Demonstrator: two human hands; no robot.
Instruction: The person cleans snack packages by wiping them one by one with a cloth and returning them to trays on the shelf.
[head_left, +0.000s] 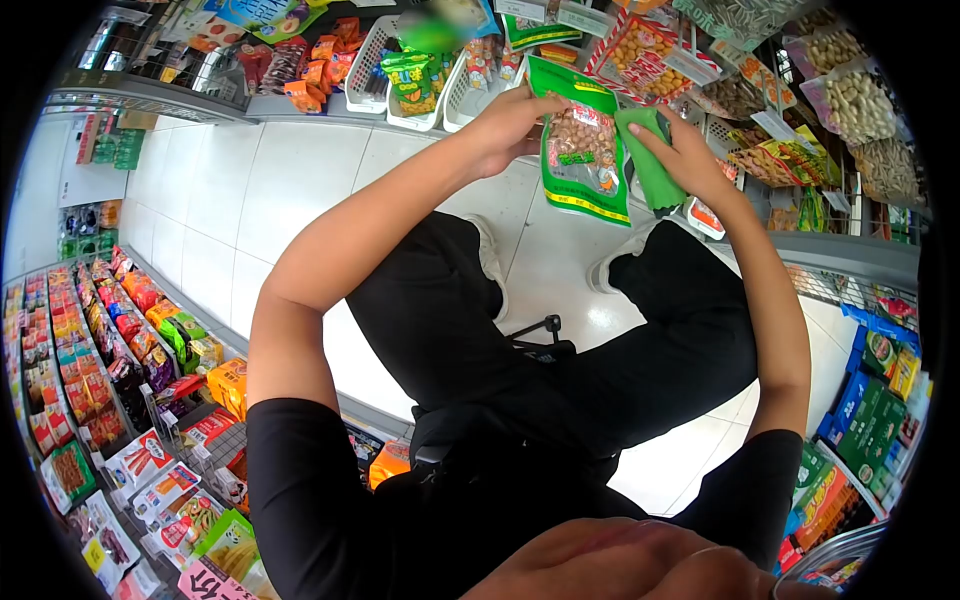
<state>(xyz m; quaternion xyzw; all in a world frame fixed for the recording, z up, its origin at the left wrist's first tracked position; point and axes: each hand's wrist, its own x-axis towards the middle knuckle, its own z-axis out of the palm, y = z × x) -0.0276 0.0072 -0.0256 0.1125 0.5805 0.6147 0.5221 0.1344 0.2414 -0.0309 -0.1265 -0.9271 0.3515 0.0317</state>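
- The left hand (pixel 500 132) pinches the snack bag (pixel 585 150) by its upper left side, thumb on the front; its other fingers are partly hidden, so their exact placing I cannot tell.
- The right hand (pixel 690 155) is closed around a green cloth (pixel 655 165), beside the bag's right edge (whether they touch is hard to tell).
- The bag hangs in front of the shelf, over the tiled floor (pixel 300 180), near the white baskets (pixel 370 75), its printed face in view.
- Good handling, I judge, needs a firm left pinch near the edge—limp film would swing or crease otherwise—and light, flat pressure from the cloth, so the contents aren't crushed.
- Bunching the cloth loosely would keep fingertips from digging into the film.
- Both arms reach forward with elbows bent and out to the sides, forearms slanting in towards the bag; the knees are bent and spread wide below.
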